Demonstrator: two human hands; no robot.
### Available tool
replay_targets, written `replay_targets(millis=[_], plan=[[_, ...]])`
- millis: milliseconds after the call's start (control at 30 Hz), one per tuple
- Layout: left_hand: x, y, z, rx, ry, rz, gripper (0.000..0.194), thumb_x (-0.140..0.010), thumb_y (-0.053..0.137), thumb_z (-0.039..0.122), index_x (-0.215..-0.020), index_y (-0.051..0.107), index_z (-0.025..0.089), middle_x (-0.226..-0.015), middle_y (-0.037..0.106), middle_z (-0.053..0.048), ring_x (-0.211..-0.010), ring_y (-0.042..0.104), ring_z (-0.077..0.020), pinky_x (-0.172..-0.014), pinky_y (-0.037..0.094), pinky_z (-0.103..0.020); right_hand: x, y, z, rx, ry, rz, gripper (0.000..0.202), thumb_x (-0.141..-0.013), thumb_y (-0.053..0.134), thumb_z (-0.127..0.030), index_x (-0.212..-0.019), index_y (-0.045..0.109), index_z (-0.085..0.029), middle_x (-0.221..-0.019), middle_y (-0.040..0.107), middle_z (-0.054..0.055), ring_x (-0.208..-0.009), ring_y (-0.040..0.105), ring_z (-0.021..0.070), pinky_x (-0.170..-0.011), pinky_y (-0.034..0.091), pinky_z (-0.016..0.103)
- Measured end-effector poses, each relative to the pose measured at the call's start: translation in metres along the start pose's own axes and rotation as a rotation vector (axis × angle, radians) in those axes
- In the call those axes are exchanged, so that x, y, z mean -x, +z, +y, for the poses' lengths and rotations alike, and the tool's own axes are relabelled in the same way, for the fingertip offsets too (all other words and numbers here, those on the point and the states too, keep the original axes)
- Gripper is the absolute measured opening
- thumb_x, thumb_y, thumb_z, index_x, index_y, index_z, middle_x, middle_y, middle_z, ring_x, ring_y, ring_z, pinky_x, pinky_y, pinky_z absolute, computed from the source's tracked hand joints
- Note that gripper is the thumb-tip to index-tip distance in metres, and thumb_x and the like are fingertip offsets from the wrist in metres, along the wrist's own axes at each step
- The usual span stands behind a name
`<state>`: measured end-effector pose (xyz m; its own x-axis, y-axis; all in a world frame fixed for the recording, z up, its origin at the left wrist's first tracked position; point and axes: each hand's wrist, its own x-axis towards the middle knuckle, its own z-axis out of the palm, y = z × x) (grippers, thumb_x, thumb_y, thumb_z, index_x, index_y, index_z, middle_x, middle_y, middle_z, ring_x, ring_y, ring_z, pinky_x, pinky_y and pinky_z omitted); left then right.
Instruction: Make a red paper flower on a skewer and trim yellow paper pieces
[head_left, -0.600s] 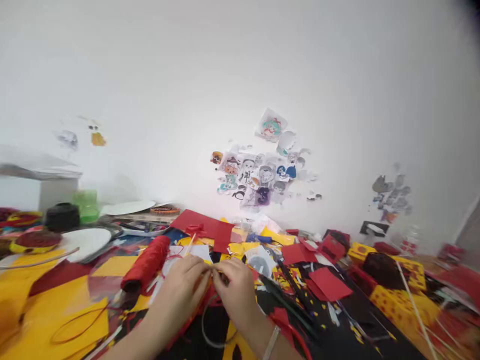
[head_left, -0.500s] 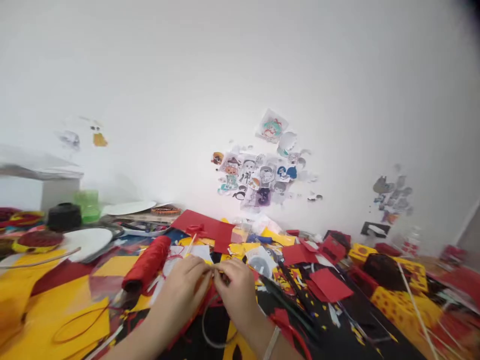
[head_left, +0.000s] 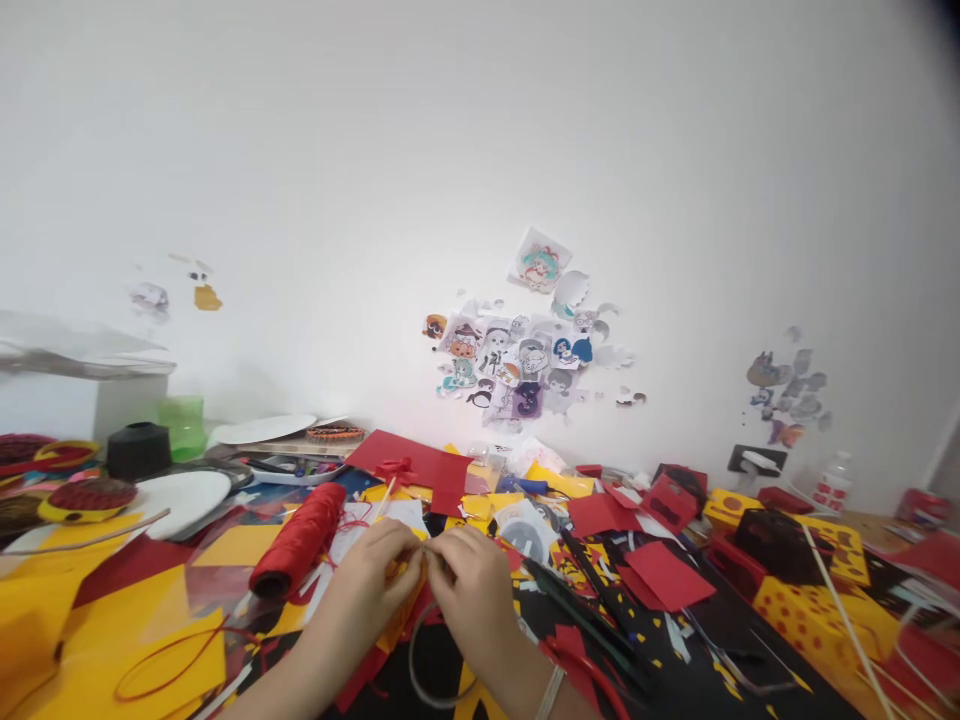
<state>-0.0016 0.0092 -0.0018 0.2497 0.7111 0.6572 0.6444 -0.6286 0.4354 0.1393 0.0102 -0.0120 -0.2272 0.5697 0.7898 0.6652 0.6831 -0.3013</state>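
Left hand (head_left: 381,568), right hand (head_left: 469,580): fingers pinched narrow, tips meeting; can't make out what's between. Pale loop (head_left: 412,655) just below hands, over black tabletop (head_left: 394,692). Red spool (head_left: 301,543) beside left hand.

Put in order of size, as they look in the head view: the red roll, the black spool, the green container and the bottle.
Red roll, largest
Black spool and green container: too alike to rank
Bottle, smallest
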Motion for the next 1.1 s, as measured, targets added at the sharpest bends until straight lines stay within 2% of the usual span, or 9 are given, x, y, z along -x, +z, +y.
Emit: replay_targets(millis=[300, 467, 567, 667, 733, 800, 900, 1000, 1100], plan=[[-0.009, -0.017, 0.000, 0.005, -0.173, 0.008, 0.015, -0.075, 0.038, 0.029, -0.063, 0.043, 0.022, -0.062, 0.053, 0.002, -0.063, 0.054, -0.0160, -0.060, 0.044, -0.026, -0.011, -0.002, 0.005, -0.576, 0.480, 0.005, 0.014, -0.075, 0.048, -0.019, -0.074, 0.062, -0.016, -0.069, 0.065, 0.005, -0.063, 0.060, 0.0168, -0.060, 0.046, 0.026], [-0.018, -0.045, -0.021, -0.527, -0.213, 0.088, 0.019, -0.076, 0.034, 0.025, -0.057, 0.039, 0.023, -0.061, 0.051, -0.002, -0.061, 0.053, -0.0215, -0.059, 0.041, -0.032, -0.010, 0.001, 0.010, -0.654, 0.498, 0.022, 0.014, -0.076, 0.049, -0.024, -0.075, 0.060, -0.016, -0.071, 0.065, 0.005, -0.068, 0.062, 0.0187, -0.061, 0.047, 0.027], [-0.024, -0.056, -0.035, -0.679, -0.133, 0.183, 0.013, -0.069, 0.037, 0.015, -0.069, 0.049, 0.018, -0.078, 0.058, -0.011, -0.078, 0.055, -0.0264, -0.071, 0.043, -0.036, -0.009, 0.001, 0.010, -0.617, 0.487, 0.018, 0.014, -0.077, 0.048, -0.024, -0.076, 0.060, -0.017, -0.073, 0.064, 0.005, -0.070, 0.062, 0.0189, -0.064, 0.048, 0.028], [-0.027, -0.059, -0.039, -0.567, -0.068, 0.102, 0.027, -0.068, 0.032, 0.007, -0.082, 0.055, 0.016, -0.090, 0.061, -0.012, -0.089, 0.056, -0.0252, -0.080, 0.043, -0.035, -0.009, 0.000, 0.009, -0.571, 0.465, -0.007, 0.016, -0.079, 0.045, -0.023, -0.076, 0.060, -0.018, -0.074, 0.063, 0.005, -0.071, 0.062, 0.0181, -0.064, 0.047, 0.027], [-0.026, -0.061, -0.039, -0.411, -0.099, -0.076, 0.028, -0.076, 0.031, 0.012, -0.087, 0.057, 0.018, -0.091, 0.064, -0.009, -0.089, 0.059, -0.0231, -0.081, 0.045, -0.034, -0.009, 0.000, 0.009, -0.550, 0.451, -0.014, 0.018, -0.079, 0.043, -0.022, -0.078, 0.060, -0.018, -0.075, 0.063, 0.005, -0.072, 0.061, 0.0175, -0.065, 0.047, 0.027], [-0.021, -0.062, -0.040, -0.212, -0.122, -0.261, 0.030, -0.081, 0.040, 0.027, -0.106, 0.054, 0.021, -0.109, 0.063, -0.007, -0.102, 0.057, -0.0221, -0.087, 0.045, -0.033, -0.008, 0.000, 0.010, -0.501, 0.437, -0.015, 0.016, -0.078, 0.044, -0.022, -0.080, 0.060, -0.018, -0.077, 0.064, 0.004, -0.070, 0.060, 0.0166, -0.065, 0.047, 0.027], [-0.012, -0.063, -0.045, -0.013, -0.121, -0.455, 0.071, -0.065, 0.065, 0.041, -0.129, 0.039, 0.025, -0.138, 0.042, -0.008, -0.124, 0.040, -0.0263, -0.099, 0.037, -0.035, -0.007, 0.000, 0.009, -0.387, 0.390, -0.022, 0.017, -0.071, 0.052, -0.019, -0.087, 0.060, -0.019, -0.084, 0.063, 0.003, -0.067, 0.058, 0.0152, -0.066, 0.047, 0.028], [-0.005, -0.057, -0.046, 0.063, -0.169, -0.467, 0.086, -0.047, 0.077, 0.028, -0.127, 0.045, 0.028, -0.140, 0.039, -0.007, -0.127, 0.034, -0.0320, -0.103, 0.031, -0.041, -0.003, -0.002, 0.005, -0.351, 0.270, -0.095, 0.044, -0.060, 0.063, -0.016, -0.103, 0.056, -0.022, -0.100, 0.060, 0.003, -0.083, 0.058, 0.0180, -0.077, 0.046, 0.030], [-0.005, -0.047, -0.040, 0.202, -0.216, -0.385, 0.087, -0.046, 0.074, 0.016, -0.126, 0.044, 0.031, -0.135, 0.046, -0.005, -0.123, 0.041, -0.0313, -0.100, 0.035, -0.042, 0.000, -0.005, 0.001, -0.333, 0.216, -0.162, 0.060, -0.057, 0.069, -0.020, -0.114, 0.051, -0.024, -0.110, 0.057, 0.005, -0.102, 0.053, 0.0231, -0.089, 0.042, 0.036]])
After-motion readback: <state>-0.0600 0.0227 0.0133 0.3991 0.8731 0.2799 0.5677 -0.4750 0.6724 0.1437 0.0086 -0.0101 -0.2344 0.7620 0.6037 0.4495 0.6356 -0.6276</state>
